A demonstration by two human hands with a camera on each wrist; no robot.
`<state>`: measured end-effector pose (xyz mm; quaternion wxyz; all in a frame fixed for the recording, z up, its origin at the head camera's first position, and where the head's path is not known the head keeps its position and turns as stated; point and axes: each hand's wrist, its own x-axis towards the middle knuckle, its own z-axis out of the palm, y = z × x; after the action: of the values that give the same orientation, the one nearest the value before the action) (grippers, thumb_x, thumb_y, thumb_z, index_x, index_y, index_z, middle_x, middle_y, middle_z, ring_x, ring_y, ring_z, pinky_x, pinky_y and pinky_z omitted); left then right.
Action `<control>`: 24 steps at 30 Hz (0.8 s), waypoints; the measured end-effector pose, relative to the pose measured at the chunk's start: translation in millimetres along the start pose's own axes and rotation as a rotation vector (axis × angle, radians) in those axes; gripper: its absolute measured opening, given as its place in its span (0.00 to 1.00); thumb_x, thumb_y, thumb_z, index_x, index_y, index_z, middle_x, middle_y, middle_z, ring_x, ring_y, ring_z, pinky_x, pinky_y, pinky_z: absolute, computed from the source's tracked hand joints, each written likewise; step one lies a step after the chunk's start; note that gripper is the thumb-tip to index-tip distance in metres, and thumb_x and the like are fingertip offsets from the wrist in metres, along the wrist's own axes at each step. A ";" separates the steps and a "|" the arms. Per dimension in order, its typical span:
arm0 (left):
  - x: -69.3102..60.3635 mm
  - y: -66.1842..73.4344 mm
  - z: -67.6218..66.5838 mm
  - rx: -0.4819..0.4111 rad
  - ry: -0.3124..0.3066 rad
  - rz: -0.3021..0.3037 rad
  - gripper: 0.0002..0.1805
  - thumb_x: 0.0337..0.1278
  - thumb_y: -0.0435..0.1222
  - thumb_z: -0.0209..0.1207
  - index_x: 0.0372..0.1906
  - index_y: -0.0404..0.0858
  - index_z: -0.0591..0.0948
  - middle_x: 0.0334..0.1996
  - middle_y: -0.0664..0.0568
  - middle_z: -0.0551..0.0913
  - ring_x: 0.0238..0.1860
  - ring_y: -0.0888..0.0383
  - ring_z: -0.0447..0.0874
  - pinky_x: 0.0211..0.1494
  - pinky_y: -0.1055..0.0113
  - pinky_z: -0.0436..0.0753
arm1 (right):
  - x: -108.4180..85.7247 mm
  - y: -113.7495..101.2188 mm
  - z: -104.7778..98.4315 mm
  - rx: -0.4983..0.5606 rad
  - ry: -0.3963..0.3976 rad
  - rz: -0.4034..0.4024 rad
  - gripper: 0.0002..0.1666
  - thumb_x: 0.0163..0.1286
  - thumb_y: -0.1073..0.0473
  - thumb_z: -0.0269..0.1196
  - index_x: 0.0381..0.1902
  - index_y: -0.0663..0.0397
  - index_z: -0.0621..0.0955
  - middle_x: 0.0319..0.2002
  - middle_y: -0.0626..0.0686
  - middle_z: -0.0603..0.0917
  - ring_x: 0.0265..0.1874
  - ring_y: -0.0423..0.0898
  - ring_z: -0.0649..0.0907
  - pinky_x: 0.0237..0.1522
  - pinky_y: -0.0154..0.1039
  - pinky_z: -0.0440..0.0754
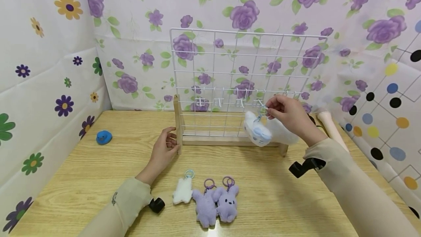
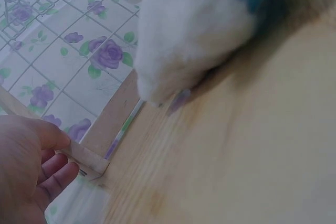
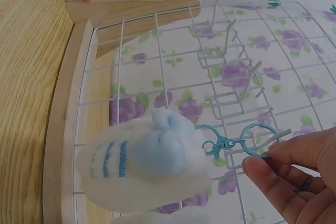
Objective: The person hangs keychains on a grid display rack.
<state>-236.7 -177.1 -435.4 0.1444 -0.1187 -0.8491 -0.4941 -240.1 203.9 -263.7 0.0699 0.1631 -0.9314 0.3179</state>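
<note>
My right hand pinches the blue ring of a white plush keychain between thumb and fingers. In the right wrist view the ring is around the tip of a white hook, and the plush hangs from its blue clasp. Several hooks line the white wire grid. At the left end, my left hand touches the wooden stand, thumb on the front side; the left wrist view shows the other fingers bent at its foot.
On the table in front lie a small white plush keychain and two purple ones. A blue toy duck sits at the left. Behind the right arm lies a pale, long object.
</note>
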 end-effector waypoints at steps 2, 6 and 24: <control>0.1 0.0 0.0 0.001 0.001 0.000 0.33 0.52 0.22 0.62 0.64 0.35 0.65 0.46 0.38 0.78 0.42 0.50 0.79 0.42 0.70 0.81 | 0.2 -0.1 0.3 -0.007 0.003 -0.003 0.08 0.71 0.64 0.56 0.45 0.60 0.77 0.38 0.59 0.84 0.36 0.52 0.86 0.42 0.43 0.85; 0.2 0.1 -0.2 -0.002 0.004 -0.004 0.33 0.52 0.22 0.62 0.64 0.35 0.65 0.46 0.38 0.78 0.41 0.49 0.79 0.42 0.71 0.80 | 0.0 -0.9 -0.1 -0.008 -0.002 -0.002 0.08 0.71 0.64 0.56 0.46 0.61 0.77 0.39 0.59 0.83 0.36 0.50 0.86 0.41 0.43 0.85; 0.1 0.8 -0.3 0.000 -0.003 -0.004 0.33 0.53 0.23 0.62 0.64 0.35 0.65 0.46 0.39 0.77 0.41 0.49 0.78 0.43 0.68 0.81 | -18.0 -8.2 -16.9 -0.004 0.126 -0.057 0.12 0.70 0.56 0.59 0.46 0.57 0.79 0.40 0.56 0.84 0.29 0.37 0.83 0.31 0.27 0.80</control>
<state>-236.5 -177.0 -434.6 0.1420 -0.1178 -0.8495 -0.4943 -220.0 212.8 -249.9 0.1374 0.1690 -0.9209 0.3234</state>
